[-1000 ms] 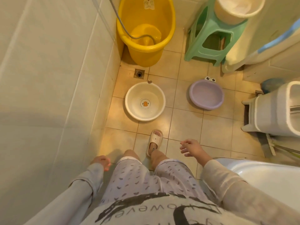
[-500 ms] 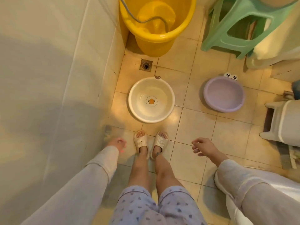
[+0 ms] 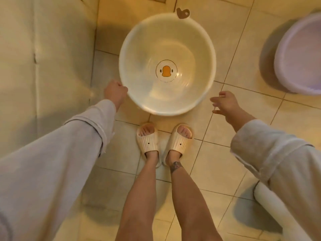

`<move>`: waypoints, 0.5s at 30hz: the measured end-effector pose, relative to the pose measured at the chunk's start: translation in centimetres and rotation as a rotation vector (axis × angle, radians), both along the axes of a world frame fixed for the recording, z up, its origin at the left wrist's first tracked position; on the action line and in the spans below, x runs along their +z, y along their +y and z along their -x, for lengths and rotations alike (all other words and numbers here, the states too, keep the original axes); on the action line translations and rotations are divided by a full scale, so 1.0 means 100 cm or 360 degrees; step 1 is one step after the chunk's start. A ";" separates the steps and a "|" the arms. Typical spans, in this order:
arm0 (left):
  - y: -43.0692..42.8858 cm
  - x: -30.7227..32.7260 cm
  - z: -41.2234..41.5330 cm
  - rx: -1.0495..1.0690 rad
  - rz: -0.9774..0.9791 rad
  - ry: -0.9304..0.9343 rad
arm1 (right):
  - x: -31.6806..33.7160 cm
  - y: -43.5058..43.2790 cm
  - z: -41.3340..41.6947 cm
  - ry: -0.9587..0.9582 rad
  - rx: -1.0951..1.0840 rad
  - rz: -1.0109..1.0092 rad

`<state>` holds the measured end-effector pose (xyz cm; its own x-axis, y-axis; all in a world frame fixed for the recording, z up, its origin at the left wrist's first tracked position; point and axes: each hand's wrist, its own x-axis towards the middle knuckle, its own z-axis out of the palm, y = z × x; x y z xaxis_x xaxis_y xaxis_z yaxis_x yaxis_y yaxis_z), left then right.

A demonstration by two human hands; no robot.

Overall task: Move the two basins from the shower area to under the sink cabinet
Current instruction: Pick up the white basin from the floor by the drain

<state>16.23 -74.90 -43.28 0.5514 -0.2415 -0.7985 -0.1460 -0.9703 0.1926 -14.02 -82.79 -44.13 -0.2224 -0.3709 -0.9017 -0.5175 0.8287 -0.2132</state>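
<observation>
You're just starting: left hand (image 3: 116, 92) clenching white basin (image 3: 167, 64) rim, right hand (image 3: 225, 106) released; purple basin (image 3: 298, 56) waiting on floor (image 3: 234, 54), 0/2 moved.

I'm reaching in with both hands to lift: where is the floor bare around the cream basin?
Bare tile lies between the round cream plastic basin and the lilac plastic basin, where the open right hand hovers. The left is tight: the left hand sits at the rim beside the tiled wall.

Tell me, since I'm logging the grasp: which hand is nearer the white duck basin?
Left. The left hand is curled at the white duck basin's lower-left rim, apparently touching it. The right hand hangs open, apart from its right side.
</observation>
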 end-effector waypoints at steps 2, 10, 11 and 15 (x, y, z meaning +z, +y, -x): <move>-0.004 -0.043 -0.005 0.0031 -0.0020 -0.0045 | -0.044 -0.008 -0.004 -0.0001 -0.0125 -0.0009; -0.010 -0.112 -0.020 0.0436 0.0057 0.0178 | -0.117 0.002 -0.009 -0.0263 -0.0433 0.0100; -0.010 -0.105 -0.020 0.0482 0.0069 0.0238 | -0.112 0.003 -0.008 -0.0282 -0.0501 0.0102; -0.005 -0.055 -0.018 0.0599 0.0110 0.0451 | -0.064 0.009 -0.002 -0.0287 -0.0574 0.0096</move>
